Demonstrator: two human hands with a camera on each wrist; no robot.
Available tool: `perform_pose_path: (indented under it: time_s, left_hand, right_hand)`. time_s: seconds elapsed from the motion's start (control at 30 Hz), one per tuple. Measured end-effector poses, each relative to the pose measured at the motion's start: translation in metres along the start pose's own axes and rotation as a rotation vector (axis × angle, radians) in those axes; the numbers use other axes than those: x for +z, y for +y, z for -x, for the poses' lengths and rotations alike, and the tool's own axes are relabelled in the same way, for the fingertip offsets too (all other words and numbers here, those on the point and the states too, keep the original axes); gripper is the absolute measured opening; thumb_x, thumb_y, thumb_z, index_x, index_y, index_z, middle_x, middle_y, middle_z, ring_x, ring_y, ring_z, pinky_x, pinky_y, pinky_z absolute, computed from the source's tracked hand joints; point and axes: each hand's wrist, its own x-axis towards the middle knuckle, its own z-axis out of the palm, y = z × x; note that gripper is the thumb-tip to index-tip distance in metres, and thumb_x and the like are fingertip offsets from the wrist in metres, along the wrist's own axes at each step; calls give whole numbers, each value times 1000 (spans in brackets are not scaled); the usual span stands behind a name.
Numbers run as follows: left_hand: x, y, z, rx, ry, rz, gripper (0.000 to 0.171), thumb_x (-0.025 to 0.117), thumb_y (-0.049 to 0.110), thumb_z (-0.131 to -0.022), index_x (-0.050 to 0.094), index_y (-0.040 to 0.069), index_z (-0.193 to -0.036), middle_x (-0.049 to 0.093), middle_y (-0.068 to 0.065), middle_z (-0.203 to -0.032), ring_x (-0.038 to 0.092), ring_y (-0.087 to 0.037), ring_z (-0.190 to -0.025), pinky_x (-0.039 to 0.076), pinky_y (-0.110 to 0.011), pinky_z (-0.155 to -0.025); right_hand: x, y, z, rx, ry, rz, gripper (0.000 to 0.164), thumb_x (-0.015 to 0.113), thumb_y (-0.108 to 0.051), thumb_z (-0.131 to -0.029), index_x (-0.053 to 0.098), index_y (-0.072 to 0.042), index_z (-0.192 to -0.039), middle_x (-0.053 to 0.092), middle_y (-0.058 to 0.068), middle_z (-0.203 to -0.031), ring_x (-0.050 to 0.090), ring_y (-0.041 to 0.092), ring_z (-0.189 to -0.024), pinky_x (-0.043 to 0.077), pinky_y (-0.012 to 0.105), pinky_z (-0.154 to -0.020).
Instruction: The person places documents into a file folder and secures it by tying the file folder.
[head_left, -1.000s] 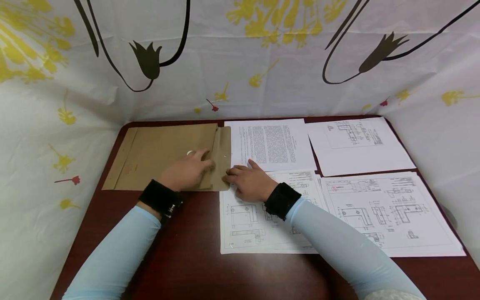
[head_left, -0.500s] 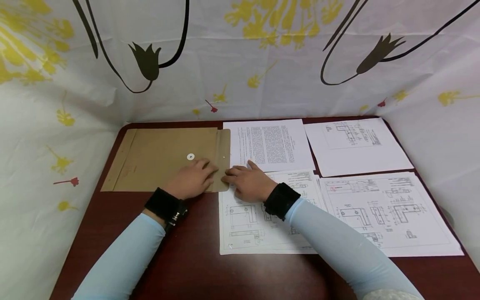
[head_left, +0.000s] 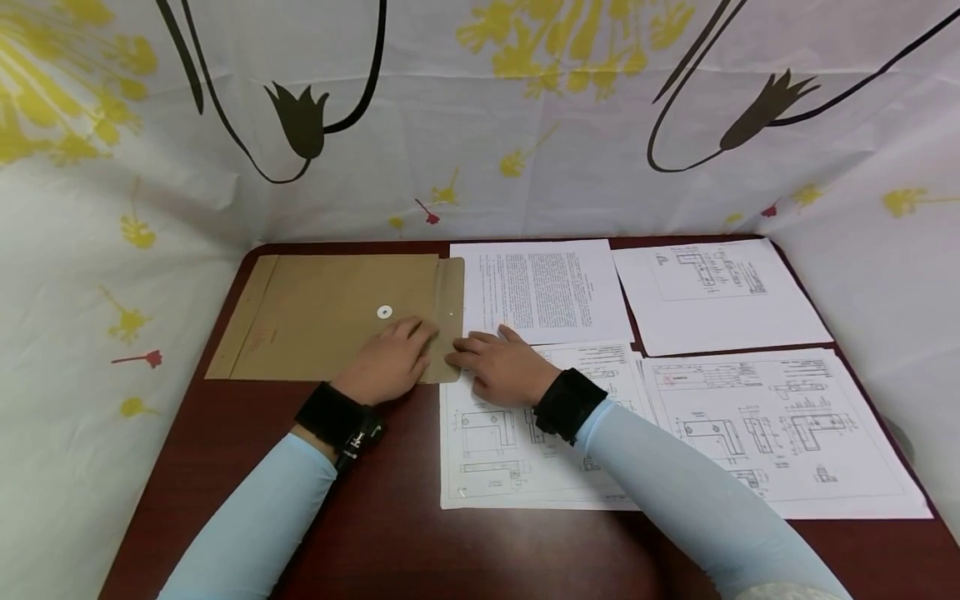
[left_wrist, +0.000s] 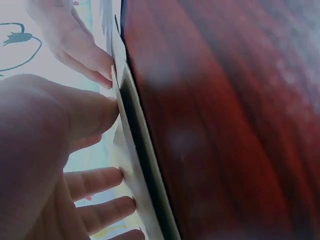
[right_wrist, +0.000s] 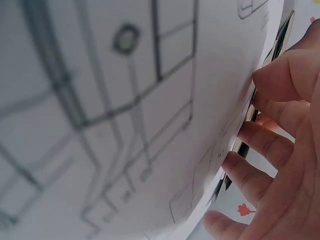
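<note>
A brown paper file envelope [head_left: 322,287] lies flat at the table's left, its narrow flap [head_left: 450,292] spread out to the right. On its front shows a white round button [head_left: 384,312]. My left hand [head_left: 386,358] rests on the envelope beside the flap's fold, its fingertips touching the surface; in the left wrist view the envelope's near edge [left_wrist: 145,165] gapes slightly. My right hand [head_left: 506,367] lies over a printed drawing sheet [head_left: 487,467], with its fingertips on the flap's near right corner. In the right wrist view its fingers [right_wrist: 265,140] are spread and touch the paper.
Behind the right hand lies a sheet of printed text [head_left: 536,287]. Two more stacks of drawings, one at the back right [head_left: 720,317] and one at the front right [head_left: 780,433], lie on the dark red table [head_left: 390,525]. Patterned cloth [head_left: 480,183] hangs around the table.
My left hand has slid right and towards me, uncovering the white button. The envelope's front layer, raised near the flap earlier, now lies flat. My right hand has stayed at the flap.
</note>
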Motion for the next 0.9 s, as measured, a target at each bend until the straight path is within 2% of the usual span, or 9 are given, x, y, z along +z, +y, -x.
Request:
perform_pose_path:
  time_s: [0.23, 0.37, 0.47, 0.63, 0.9]
  left_hand:
    - [-5, 7, 3, -11, 24, 60, 50, 51, 30, -104, 44, 9, -149, 41, -20, -153, 39, -37, -142, 35, -50, -115]
    - [-7, 12, 4, -4, 37, 67, 51, 50, 32, -105, 44, 11, -150, 40, -20, -154, 38, -37, -143, 35, -50, -115]
    - [-8, 17, 6, 6, 50, 67, 52, 51, 34, -105, 43, 13, -151, 40, -19, -154, 39, -36, -142, 37, -50, -114]
    - [-10, 23, 9, 37, 83, 85, 52, 54, 35, -103, 44, 12, -150, 40, -19, -154, 40, -36, -142, 39, -49, -112]
    - [-12, 30, 16, 53, 114, 116, 51, 57, 28, -102, 46, 9, -148, 39, -20, -155, 40, -37, -142, 39, -49, -113]
  right_hand:
    - [-3, 0, 0, -69, 68, -30, 47, 55, -18, -96, 55, -19, -143, 47, 5, -153, 43, 27, -143, 37, 48, -114]
    - [-9, 2, 4, -79, 97, -57, 45, 58, -19, -96, 56, -18, -142, 44, 8, -154, 43, 26, -142, 38, 45, -114]
    - [-13, 6, 11, -69, 129, -70, 47, 61, -20, -96, 54, -19, -143, 44, 10, -154, 44, 26, -141, 40, 45, -112]
    - [-19, 15, 26, -45, 184, -101, 49, 64, -18, -94, 54, -19, -142, 54, 9, -143, 52, 25, -133, 44, 45, -108]
    - [-16, 48, 65, 55, 172, -138, 40, 65, -20, -93, 62, -14, -133, 62, 5, -127, 58, 24, -120, 45, 44, -105]
